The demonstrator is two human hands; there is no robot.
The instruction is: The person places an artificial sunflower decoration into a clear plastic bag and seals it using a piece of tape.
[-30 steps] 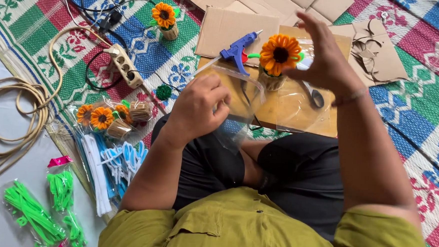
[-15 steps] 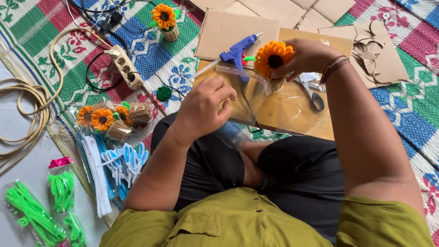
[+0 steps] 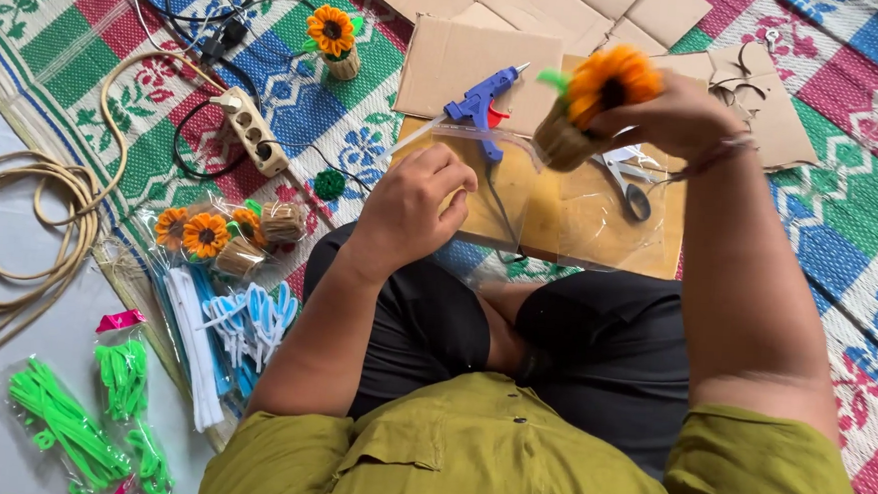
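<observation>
We see our right hand [image 3: 666,119] closed around a small sunflower pot [image 3: 587,104], tilted with its flower toward one o'clock, just above the mouth of a clear plastic bag [image 3: 523,181]. Our left hand [image 3: 416,201], at eight o'clock from the pot, pinches the bag's edge. Green-filled packets [image 3: 80,419] lie at seven o'clock.

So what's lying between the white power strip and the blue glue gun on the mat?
In the head view, between the white power strip and the blue glue gun, only bare patterned mat shows, then the flat brown cardboard sheet's edge.
</observation>
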